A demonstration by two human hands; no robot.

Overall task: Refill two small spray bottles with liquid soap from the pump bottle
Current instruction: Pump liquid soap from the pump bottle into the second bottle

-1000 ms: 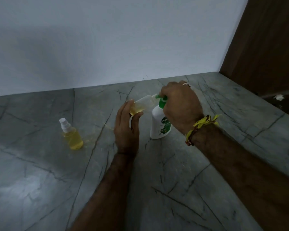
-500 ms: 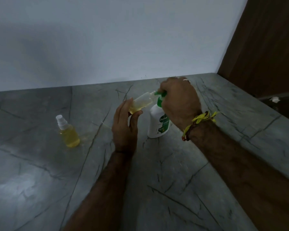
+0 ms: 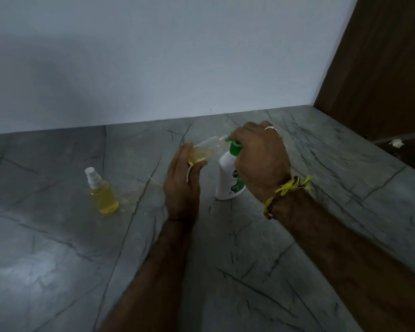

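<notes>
— Clear plastic with a pool of yellow soap in its low end: that's what my left hand holds, an uncapped small spray bottle, pinched between thumb and fingers and tilted so its open neck points up and right.

— And where does the neck meet the pump?

— Right at the green nozzle of the white pump bottle. My right hand sits curled over the green pump head, fingers wrapped around it from above. I cannot tell whether the nozzle tip is inside the neck or just touching it.

— The pump bottle stands?

— Upright on the grey veined stone counter, near the middle, a little towards the back edge by the pale wall.

— The other small one?

— A second spray bottle, white sprayer cap on, nearly full of yellow liquid, stands well to the left of my left hand.

— Anything else?

— Yellow thread band on my right wrist, a ring on that hand, and a brown wooden panel past the counter's back right corner.
</notes>
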